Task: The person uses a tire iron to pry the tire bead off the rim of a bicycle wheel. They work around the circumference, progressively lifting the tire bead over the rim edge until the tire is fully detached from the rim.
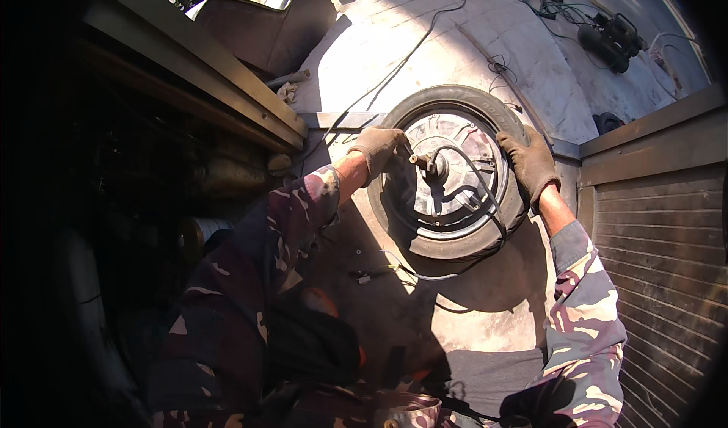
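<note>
A wheel with a black tyre [462, 250] and a silver hub motor [460, 141] stands in front of me, its hub face turned up toward me. A threaded axle [431, 166] sticks out of the middle, and a black cable [481, 178] runs from it over the rim and tyre. My gloved right hand [529, 161] grips the right side of the tyre, thumb on the sidewall. Beside the axle, at the hub's left, my gloved left hand [381, 149] is closed; shadow hides what its fingers hold.
Thin wires with a connector [362, 279] lie on the floor below the wheel. A metal threshold [345, 120] crosses behind it. Brown door panels [660, 238] stand at right, a metal frame [220, 72] at left. Beyond are cables [432, 30], a dark curved panel [277, 30] and a black machine [610, 40].
</note>
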